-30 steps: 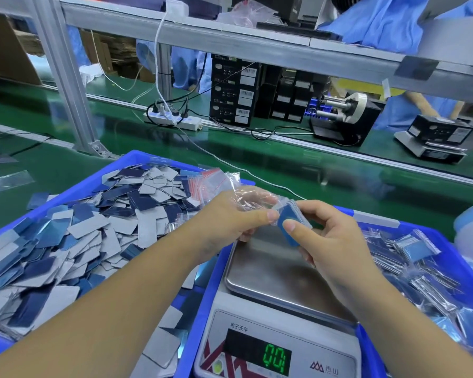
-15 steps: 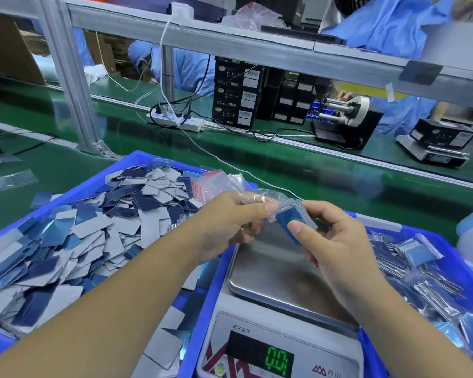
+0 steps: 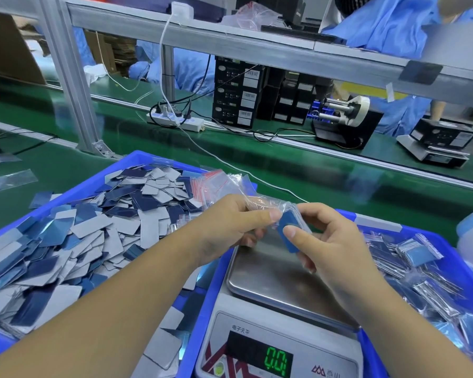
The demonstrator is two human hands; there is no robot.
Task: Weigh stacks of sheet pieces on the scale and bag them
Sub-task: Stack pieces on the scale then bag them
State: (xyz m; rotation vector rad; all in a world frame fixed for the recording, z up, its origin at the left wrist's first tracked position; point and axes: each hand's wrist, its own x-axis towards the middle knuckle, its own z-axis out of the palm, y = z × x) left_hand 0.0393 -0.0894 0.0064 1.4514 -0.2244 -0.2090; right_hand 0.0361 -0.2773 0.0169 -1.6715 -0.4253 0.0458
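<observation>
Above the scale (image 3: 279, 317), my left hand (image 3: 230, 227) pinches the mouth of a small clear zip bag (image 3: 260, 204) between thumb and fingers. My right hand (image 3: 328, 241) grips a stack of blue sheet pieces (image 3: 287, 230), whose top end sits in the bag's mouth. The steel pan (image 3: 271, 274) is bare and the green display (image 3: 276, 364) reads 0.0. A blue bin (image 3: 126, 162) on the left is heaped with several loose blue and grey sheet pieces (image 3: 93, 230). Empty red-striped bags (image 3: 210, 184) lie at its far right corner.
A blue bin (image 3: 377, 223) at the right holds several filled bags (image 3: 415, 257). The green conveyor belt (image 3: 311, 175) runs behind, with a power strip (image 3: 175, 121), cables, black boxes (image 3: 235, 96) and a tape dispenser (image 3: 347, 118). Aluminium frame posts (image 3: 69, 75) stand at back left. People in blue coats work beyond.
Both hands have stayed above the pan. The stack has slid a little further into the bag's mouth, and the display still reads 0.0.
</observation>
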